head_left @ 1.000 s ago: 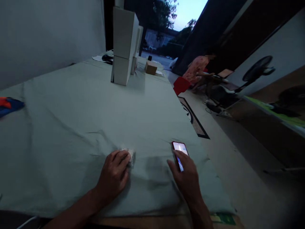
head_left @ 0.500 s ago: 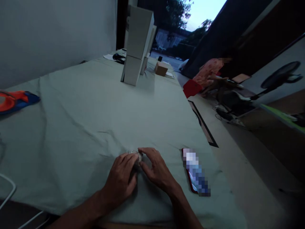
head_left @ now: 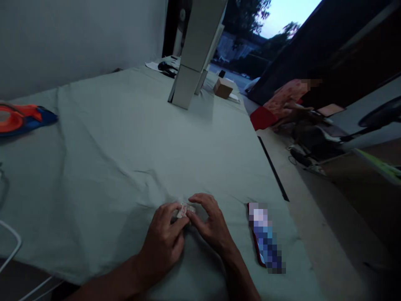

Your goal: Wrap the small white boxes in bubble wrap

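Between my hands, close to the table's near side, is a small whitish, see-through packet [head_left: 184, 210] with faint reddish marks; what it contains I cannot make out. My left hand [head_left: 164, 234] grips its left side, index finger at the far edge and thumb at the near edge. On the right end, my right hand [head_left: 211, 223] has its thumb pressed to the packet and its bent index finger at the far edge. The other right fingers curl behind. Right of that hand a phone [head_left: 266, 238] in a red case lies face up, its screen pixelated.
A pale green cloth [head_left: 131, 138] with creases covers the table. An orange-and-blue iron [head_left: 26, 119] lies at the left, a white cable [head_left: 15, 238] below it. Tall white boxes [head_left: 191, 71] and a brown carton [head_left: 223, 88] stand farther back. A person [head_left: 288, 98] sits beyond the right edge.
My left fingers have drawn back from over the packet, so more of it shows. My right thumb has come onto it. The view has shifted slightly.
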Demonstrator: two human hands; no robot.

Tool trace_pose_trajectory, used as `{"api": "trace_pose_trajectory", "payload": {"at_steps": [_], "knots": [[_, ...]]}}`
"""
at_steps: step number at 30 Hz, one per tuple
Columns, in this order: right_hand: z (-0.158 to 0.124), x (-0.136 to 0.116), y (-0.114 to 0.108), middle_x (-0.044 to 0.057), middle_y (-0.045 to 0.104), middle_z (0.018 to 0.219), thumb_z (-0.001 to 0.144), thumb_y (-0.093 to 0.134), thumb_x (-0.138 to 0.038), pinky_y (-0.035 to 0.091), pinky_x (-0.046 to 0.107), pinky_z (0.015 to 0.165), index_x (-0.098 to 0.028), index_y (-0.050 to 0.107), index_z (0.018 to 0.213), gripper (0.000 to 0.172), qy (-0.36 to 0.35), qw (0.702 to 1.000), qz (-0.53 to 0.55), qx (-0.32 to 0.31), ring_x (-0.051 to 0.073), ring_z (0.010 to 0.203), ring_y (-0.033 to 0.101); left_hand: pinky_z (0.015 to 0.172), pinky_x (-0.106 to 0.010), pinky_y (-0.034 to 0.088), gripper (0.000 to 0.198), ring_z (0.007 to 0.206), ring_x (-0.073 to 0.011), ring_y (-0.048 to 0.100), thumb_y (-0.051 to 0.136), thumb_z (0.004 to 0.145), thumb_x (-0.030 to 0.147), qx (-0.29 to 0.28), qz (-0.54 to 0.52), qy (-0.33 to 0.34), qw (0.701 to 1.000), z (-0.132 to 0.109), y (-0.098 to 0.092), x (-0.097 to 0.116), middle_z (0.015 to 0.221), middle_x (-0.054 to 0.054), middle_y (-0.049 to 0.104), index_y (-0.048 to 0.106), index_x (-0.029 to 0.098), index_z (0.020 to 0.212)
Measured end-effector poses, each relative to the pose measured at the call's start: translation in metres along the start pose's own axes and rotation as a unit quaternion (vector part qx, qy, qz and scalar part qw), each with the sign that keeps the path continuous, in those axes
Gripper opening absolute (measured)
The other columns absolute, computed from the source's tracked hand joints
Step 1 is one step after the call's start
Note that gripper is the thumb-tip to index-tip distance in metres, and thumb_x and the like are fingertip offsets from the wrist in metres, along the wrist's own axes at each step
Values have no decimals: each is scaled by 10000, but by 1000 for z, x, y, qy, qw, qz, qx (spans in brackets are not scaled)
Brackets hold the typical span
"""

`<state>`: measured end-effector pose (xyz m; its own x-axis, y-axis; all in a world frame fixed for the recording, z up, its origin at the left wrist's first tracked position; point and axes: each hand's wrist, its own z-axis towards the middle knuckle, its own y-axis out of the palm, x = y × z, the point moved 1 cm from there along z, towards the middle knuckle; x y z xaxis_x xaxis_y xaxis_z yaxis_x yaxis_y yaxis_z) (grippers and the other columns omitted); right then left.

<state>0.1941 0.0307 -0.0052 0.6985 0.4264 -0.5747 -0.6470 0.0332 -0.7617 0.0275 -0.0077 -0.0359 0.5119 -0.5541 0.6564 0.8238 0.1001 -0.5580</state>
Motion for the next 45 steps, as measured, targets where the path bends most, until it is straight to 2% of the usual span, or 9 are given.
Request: {"api": "trace_pose_trajectory", "payload": {"at_steps": [4, 10, 15, 21, 25, 30, 34, 36, 45], "knots": [[4, 2, 4, 55, 698, 956, 869, 572, -228, 451, 388, 895, -224, 648, 887, 78, 13, 1000, 15, 9, 216, 983, 598, 896, -445, 499, 415, 1068, -267, 496, 508, 754, -4, 5, -8, -1, 1000, 0, 0, 1, 1176, -123, 497, 612, 200, 1100], [9, 4, -4, 50, 691, 928, 923, 483, -265, 482, 342, 842, -208, 633, 913, 161, 126, 988, 72, 49, 194, 920, 634, 865, -427, 498, 404, 1045, -261, 487, 497, 761, -14, -5, -12, -1, 1000, 0, -1, 2, 1160, -121, 478, 604, 191, 1092], [2, -2, -13, 66, 647, 1167, 851, 642, -282, 438, 379, 965, -234, 640, 1042, 197, 27, 998, 54, -32, 214, 1125, 570, 879, -408, 498, 395, 1056, -253, 488, 501, 779, -2, -3, -22, -5, 1000, 1, -1, 2, 1158, -115, 488, 598, 194, 1108], [4, -5, 6, 75, 669, 1093, 887, 528, -151, 406, 384, 905, -213, 639, 868, 128, -32, 998, -45, 6, 216, 1039, 578, 888, -413, 496, 374, 1056, -249, 495, 489, 795, 0, 1, -16, 1, 1000, 1, 1, 2, 1153, -110, 499, 589, 196, 1097], [19, 9, 13, 77, 675, 1004, 905, 447, -207, 416, 366, 866, -189, 590, 852, 154, 68, 996, 25, 44, 211, 964, 587, 849, -399, 500, 356, 1020, -244, 509, 495, 787, -2, 4, -15, 11, 1000, 0, 1, 1, 1126, -107, 510, 603, 193, 1064], [24, 30, 2, 34, 659, 815, 892, 477, -397, 451, 286, 706, -184, 611, 824, 260, 226, 958, 168, 54, 184, 784, 595, 850, -397, 493, 338, 1010, -241, 519, 507, 778, -3, 18, -19, 12, 1000, 1, 1, 2, 1111, -100, 526, 615, 193, 1031], [11, 33, -5, 76, 679, 1073, 827, 576, -424, 471, 319, 808, -194, 611, 1084, 347, 244, 942, 228, 12, 210, 965, 616, 860, -396, 491, 345, 1015, -239, 516, 502, 781, -4, 9, -29, 15, 999, 2, 0, 3, 1109, -100, 524, 611, 194, 1042], [8, 32, -4, 87, 680, 1076, 768, 639, -392, 473, 345, 835, -187, 598, 1147, 433, 249, 944, 215, -5, 219, 959, 619, 868, -401, 486, 359, 1017, -239, 509, 500, 774, -16, 5, -33, 14, 999, 2, 0, 3, 1108, -100, 518, 604, 192, 1048], [18, 20, 10, 12, 649, 746, 789, 565, -331, 449, 280, 692, -180, 683, 813, 193, 214, 953, 214, -32, 172, 727, 577, 872, -396, 493, 310, 1074, -250, 494, 510, 821, 44, 8, -24, -4, 1000, 0, 1, -1, 1170, -106, 466, 572, 213, 1074]]}}
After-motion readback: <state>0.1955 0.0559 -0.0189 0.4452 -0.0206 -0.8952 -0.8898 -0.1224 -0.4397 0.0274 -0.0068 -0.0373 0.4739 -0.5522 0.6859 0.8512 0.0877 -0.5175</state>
